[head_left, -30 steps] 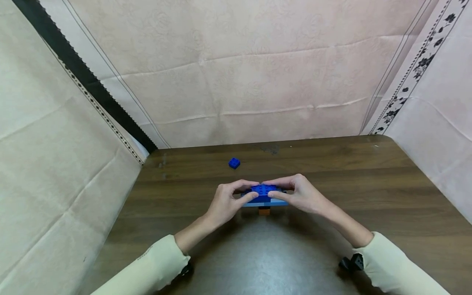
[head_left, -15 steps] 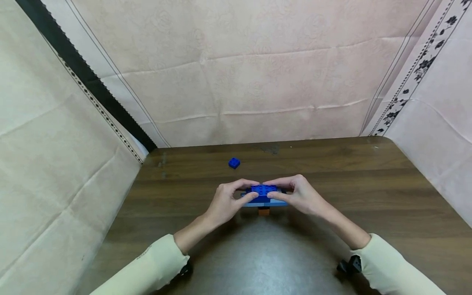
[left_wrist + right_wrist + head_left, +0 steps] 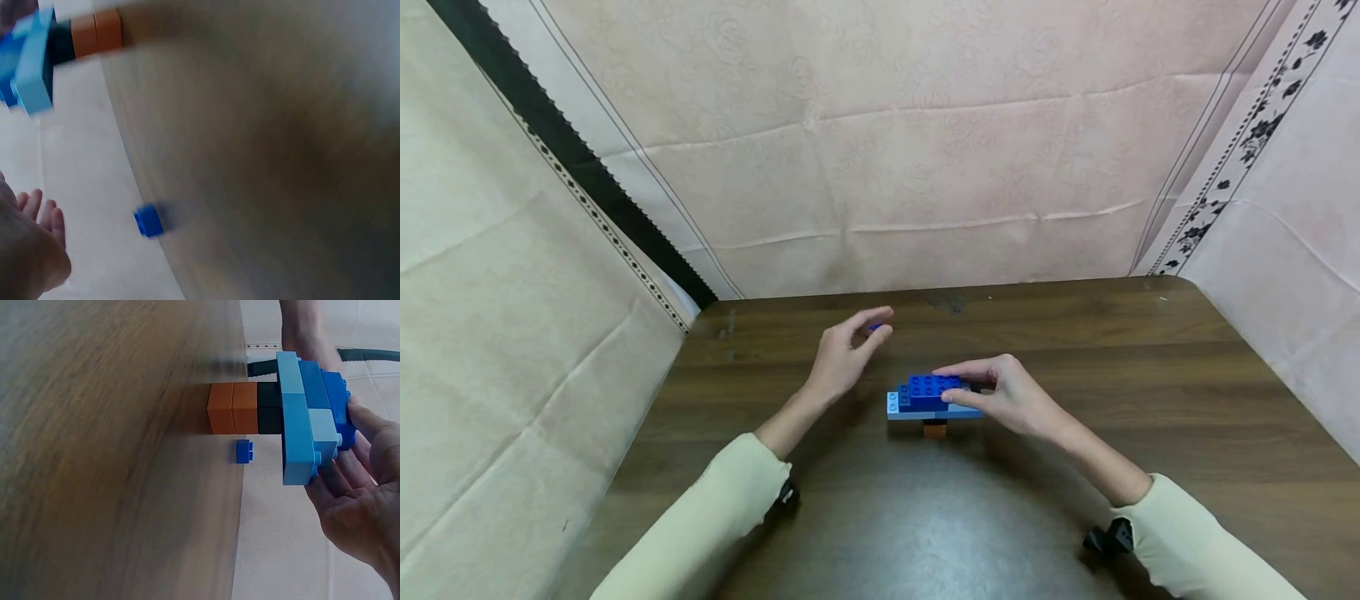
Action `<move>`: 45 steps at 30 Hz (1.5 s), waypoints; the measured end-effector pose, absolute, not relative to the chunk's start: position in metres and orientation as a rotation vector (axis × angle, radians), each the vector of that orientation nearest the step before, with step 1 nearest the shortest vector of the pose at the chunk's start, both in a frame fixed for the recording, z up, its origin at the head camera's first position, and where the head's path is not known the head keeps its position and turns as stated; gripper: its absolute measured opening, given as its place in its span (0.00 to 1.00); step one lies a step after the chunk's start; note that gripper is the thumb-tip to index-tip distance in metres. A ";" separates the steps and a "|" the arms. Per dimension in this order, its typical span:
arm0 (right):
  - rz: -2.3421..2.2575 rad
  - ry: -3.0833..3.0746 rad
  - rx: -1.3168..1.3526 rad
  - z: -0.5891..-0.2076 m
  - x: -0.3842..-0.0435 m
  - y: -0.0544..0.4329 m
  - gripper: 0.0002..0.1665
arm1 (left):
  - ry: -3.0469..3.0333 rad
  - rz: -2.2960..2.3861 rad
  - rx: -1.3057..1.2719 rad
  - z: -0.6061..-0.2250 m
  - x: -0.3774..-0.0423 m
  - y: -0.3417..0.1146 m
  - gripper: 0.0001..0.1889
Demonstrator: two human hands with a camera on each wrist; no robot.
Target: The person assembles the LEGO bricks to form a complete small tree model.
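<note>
A toy brick model (image 3: 917,404) stands on the table, with orange bricks (image 3: 232,408) at its foot, black ones above, then light blue, darker blue and a deep blue brick (image 3: 927,387) on top. My right hand (image 3: 1011,396) holds the top of the model, thumb on the near side and fingers behind. Farther back, my left hand (image 3: 842,358) reaches out with thumb and fingers spread, holding nothing. A small blue brick (image 3: 149,220) lies on the table beyond it; in the head view the left fingers mostly hide it.
The wood-patterned table (image 3: 1112,333) has its back edge just beyond the small brick. Pale patterned cloth (image 3: 925,167) hangs behind and at both sides. Black devices (image 3: 1108,537) are strapped under the sleeves.
My left hand has let go of the model and moved back and left to the small blue brick. The right hand keeps its hold on the model.
</note>
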State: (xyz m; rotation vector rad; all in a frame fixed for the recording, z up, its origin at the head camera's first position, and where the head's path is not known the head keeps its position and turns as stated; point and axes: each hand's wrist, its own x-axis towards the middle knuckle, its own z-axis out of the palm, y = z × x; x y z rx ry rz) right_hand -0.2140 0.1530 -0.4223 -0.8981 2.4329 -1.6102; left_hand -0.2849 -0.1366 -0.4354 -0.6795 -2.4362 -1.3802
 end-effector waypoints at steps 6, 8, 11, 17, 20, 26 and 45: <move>-1.608 2.424 -0.892 -0.423 -0.216 0.152 0.20 | -2.628 -1.309 -0.307 -0.444 -0.321 -0.149 0.33; -1.605 2.420 -0.885 -0.422 -0.216 0.151 0.20 | -2.691 -1.268 -0.237 -0.449 -0.328 -0.152 0.36; -1.604 2.409 -0.877 -0.421 -0.215 0.151 0.20 | -2.804 -1.178 -0.173 -0.457 -0.336 -0.153 0.39; -1.603 2.410 -0.876 -0.421 -0.215 0.152 0.20 | -2.938 -1.034 -0.117 -0.466 -0.345 -0.149 0.37; -1.607 2.411 -0.879 -0.422 -0.215 0.152 0.20 | -2.935 -1.006 -0.127 -0.467 -0.347 -0.146 0.35; -1.614 2.404 -0.876 -0.423 -0.215 0.152 0.20 | -2.939 -0.944 -0.136 -0.468 -0.348 -0.144 0.28; -1.610 2.420 -0.850 -0.422 -0.214 0.153 0.19 | -2.910 -1.022 -0.302 -0.458 -0.340 -0.161 0.22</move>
